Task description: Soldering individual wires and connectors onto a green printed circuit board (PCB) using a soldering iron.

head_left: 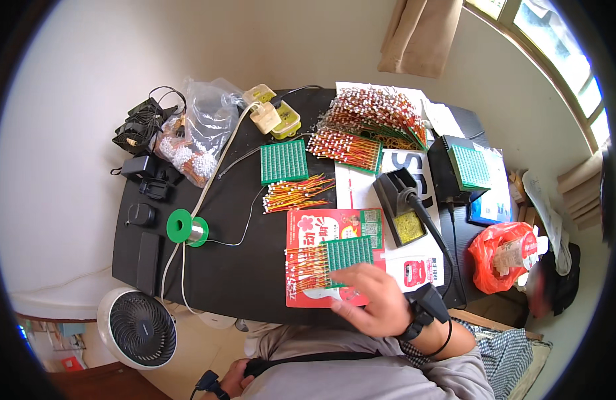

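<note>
My right hand [369,297] is over the lower right of a green circuit board panel [349,252], thumb and fingers apart; I cannot tell whether the fingertips touch it. Orange and yellow wires with white ends [306,267] stick out from the panel's left side. Both rest on a red printed sheet [301,230]. Low in the view, my left hand [234,377] is beside my lap next to a black strap, its fingers mostly hidden. Above the sheet lie a loose bunch of wires [296,195] and another green panel [284,162].
A soldering iron [424,212] sits in its stand [406,220] to the right. Wired panels [374,120] are piled at the back. A green solder spool [180,228], its strand trailing rightward, and a plastic bag [211,113] are left. A fan [138,328] stands near the table's left front.
</note>
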Demonstrator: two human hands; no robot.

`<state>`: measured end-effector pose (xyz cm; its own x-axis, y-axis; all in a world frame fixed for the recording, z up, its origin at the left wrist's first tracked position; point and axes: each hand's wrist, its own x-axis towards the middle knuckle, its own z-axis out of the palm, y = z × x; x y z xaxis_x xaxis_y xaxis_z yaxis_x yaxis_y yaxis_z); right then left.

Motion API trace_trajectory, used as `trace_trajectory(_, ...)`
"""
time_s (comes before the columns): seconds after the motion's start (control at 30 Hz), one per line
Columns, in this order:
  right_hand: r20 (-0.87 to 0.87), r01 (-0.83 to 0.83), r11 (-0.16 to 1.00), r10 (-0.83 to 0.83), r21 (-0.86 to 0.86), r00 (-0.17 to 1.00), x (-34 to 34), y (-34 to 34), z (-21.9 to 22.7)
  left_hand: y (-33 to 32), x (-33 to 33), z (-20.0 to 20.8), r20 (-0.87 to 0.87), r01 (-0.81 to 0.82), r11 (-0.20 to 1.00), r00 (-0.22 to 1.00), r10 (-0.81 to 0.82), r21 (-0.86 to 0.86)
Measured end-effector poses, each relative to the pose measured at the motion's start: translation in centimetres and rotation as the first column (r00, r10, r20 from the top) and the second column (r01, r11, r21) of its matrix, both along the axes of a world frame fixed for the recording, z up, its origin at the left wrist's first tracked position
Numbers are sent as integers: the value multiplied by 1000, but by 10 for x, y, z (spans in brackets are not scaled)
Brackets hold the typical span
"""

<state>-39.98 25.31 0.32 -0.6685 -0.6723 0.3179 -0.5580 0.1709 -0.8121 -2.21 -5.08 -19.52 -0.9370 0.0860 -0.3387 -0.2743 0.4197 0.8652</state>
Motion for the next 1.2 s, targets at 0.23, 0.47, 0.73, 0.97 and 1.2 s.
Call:
trace_trajectory(0.23, -139, 261, 965, -255, 22, 957, -33, 31, -17, 16, 15, 5, 322, 58, 984, 947, 0, -171)
trace_trajectory(0.47, -126, 375, 926, -366, 47, 922, -40, 42, -25, 27, 20, 2, 320, 57, 966, 947, 27, -251)
trace_trajectory(0.73, -160, 476, 876, -461, 73, 873, -31, 39, -22, 19, 62, -2, 169, -47, 944, 980, 107, -326)
trace_trajectory(0.97, -175, 646, 755, -625, 113, 761, -41, 44, -10, 15, 47, 2, 501, 328, 904, 851, -156, -276)
trace_trajectory(1.2, -155, 652, 755, -638, 71, 755, -45, 48, -10, 24, 35, 12, 315, 162, 945, 947, -67, -283)
